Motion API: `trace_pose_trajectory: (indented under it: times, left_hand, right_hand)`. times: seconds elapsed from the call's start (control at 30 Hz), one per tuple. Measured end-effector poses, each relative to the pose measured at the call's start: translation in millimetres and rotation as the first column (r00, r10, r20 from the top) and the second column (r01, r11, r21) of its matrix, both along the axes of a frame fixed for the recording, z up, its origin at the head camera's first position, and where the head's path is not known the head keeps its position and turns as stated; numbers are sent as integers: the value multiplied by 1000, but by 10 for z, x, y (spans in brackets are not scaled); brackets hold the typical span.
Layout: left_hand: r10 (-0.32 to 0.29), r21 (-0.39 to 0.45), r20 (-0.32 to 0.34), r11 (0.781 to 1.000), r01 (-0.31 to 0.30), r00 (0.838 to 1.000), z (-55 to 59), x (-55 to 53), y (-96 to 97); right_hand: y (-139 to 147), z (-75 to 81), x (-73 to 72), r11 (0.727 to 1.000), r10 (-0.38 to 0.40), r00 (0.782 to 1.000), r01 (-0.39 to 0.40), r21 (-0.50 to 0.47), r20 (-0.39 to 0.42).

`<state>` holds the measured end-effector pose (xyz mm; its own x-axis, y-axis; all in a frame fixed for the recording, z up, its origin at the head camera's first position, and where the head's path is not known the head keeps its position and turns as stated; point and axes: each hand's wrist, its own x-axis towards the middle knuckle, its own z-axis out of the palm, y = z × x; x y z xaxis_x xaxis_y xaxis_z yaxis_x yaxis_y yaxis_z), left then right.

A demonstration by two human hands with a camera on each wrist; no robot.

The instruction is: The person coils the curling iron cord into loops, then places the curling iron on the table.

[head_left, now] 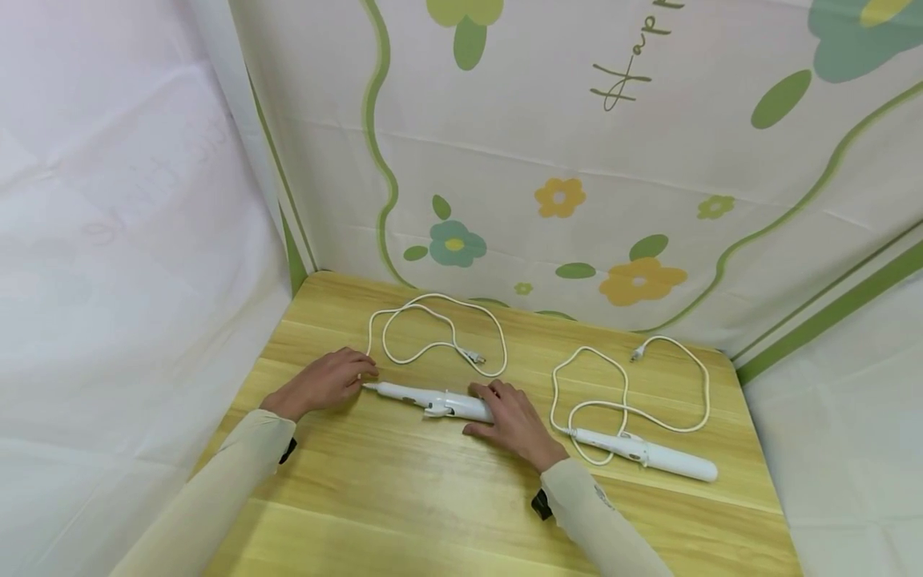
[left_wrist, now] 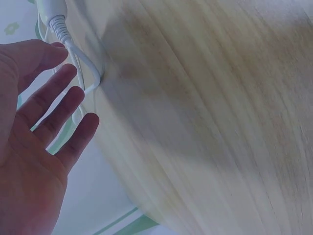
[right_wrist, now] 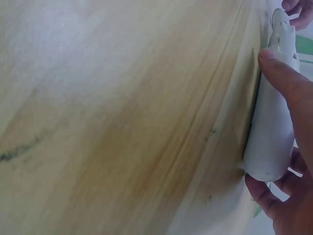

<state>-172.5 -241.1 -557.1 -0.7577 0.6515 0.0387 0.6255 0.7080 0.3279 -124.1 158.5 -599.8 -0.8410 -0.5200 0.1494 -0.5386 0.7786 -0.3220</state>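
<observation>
A white corded wand, which looks like a curling iron (head_left: pixel 425 398), lies in front of me between my hands, its small lever facing me. My right hand (head_left: pixel 513 423) holds its thick rounded end. In the right wrist view, the thumb lies along the white barrel (right_wrist: pixel 269 132) and fingers curl at its end. At the cord end is my left hand (head_left: pixel 328 383), fingers loosely extended. The left wrist view shows its thumb and fingertips beside the ribbed cord sleeve (left_wrist: pixel 59 28); whether they touch it I cannot tell.
A second white curling iron (head_left: pixel 649 455) lies to the right, its cord (head_left: pixel 671 430) looped behind it. Behind the first one lies its looped cord (head_left: pixel 433 295) with a plug (head_left: pixel 473 357). Floral fabric (head_left: pixel 505 240) walls the back of the wooden table (head_left: pixel 389 497).
</observation>
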Motion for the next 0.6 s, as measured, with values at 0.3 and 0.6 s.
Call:
trace_pose_trajectory:
  times: [0.3,0.6]
  left_hand:
    - [-13,10,-16,1000,13,1000,-52,28,4]
    - [-11,22,-7,1000,12,1000,-86,48,-3]
  right_hand:
    - [4,-37,-2,999,21,998,-23,-37,-53]
    - [2,-39,-4,1000,18,999,-19,-18,-28]
